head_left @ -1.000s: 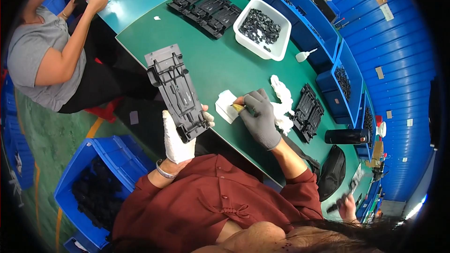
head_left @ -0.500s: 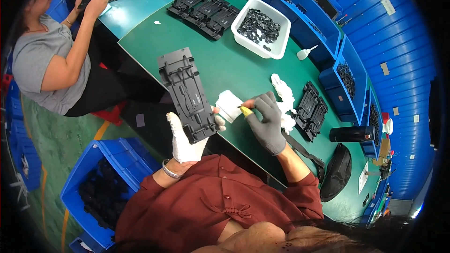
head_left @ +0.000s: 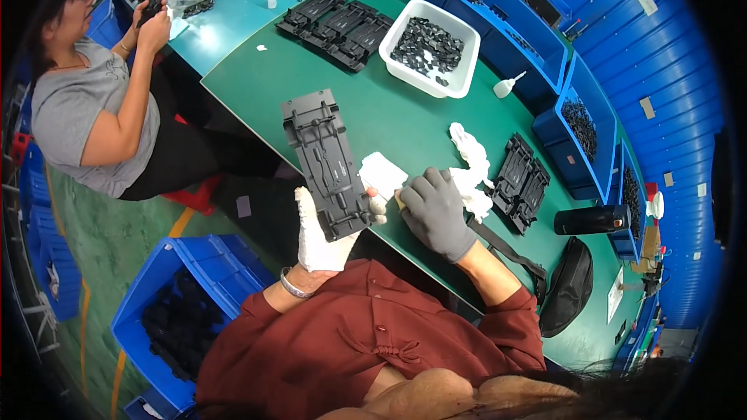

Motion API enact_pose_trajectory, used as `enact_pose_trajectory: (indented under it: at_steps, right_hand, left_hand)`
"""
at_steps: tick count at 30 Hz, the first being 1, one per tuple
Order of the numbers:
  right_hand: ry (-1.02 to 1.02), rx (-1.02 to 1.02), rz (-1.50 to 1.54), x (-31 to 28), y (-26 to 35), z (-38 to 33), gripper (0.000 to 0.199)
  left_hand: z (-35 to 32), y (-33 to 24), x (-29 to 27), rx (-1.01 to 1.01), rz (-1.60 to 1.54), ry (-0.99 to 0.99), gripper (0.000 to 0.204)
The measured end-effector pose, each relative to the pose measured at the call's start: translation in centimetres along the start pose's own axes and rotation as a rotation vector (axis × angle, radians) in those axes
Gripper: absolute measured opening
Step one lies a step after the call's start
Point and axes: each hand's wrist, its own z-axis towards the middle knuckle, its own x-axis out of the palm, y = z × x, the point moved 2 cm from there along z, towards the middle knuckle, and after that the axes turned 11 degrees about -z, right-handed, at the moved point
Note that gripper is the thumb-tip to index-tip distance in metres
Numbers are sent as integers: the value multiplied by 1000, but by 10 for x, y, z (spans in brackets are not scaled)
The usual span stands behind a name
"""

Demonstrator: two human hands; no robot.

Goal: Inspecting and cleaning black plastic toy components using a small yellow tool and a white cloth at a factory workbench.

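Observation:
A long black moulded plastic tray-like part (head_left: 327, 159) with ribs and raised rods is held up over the near table edge. My left hand (head_left: 317, 243), in a white glove, grips its lower end, thumb on one side and fingertips round the other. My right hand (head_left: 437, 216), in a grey glove, is curled just to the right of the part. Its fingertips point down and inward, so whatever they pinch is hidden. Beside it a white paper sheet (head_left: 383, 173) lies on the green table, with a crumpled white cloth (head_left: 469, 167) further right.
A white tub (head_left: 430, 82) of small black pieces stands ahead. Similar black parts (head_left: 336, 29) lie beyond. Blue bins (head_left: 574, 128) line the right edge, near a black flask (head_left: 591, 220) and pouch (head_left: 568, 288). A co-worker (head_left: 101, 109) sits left; a blue crate (head_left: 175, 303) stands below.
The black part and my left hand appear slightly further right. My right hand has turned over, its back now toward me; the small dark piece at its fingertips is out of sight.

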Motion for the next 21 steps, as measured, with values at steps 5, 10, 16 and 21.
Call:
enact_pose_trajectory:
  at_steps: [5,10,16,21]
  right_hand:
    - [25,228,247,-6,-4,-10,18]
    - [109,443,380,6,-15,7,8]
    - [328,502,528,18,-40,34,14]
    - [261,448,265,30,-41,47,14]
  left_hand:
    - [0,-2,1,25,17,-25,101]
    - [1,2,3,3,4,-4,100]
    - [1,3,2,-1,57,15,102]
    - [1,4,1,-9,63,40,105]
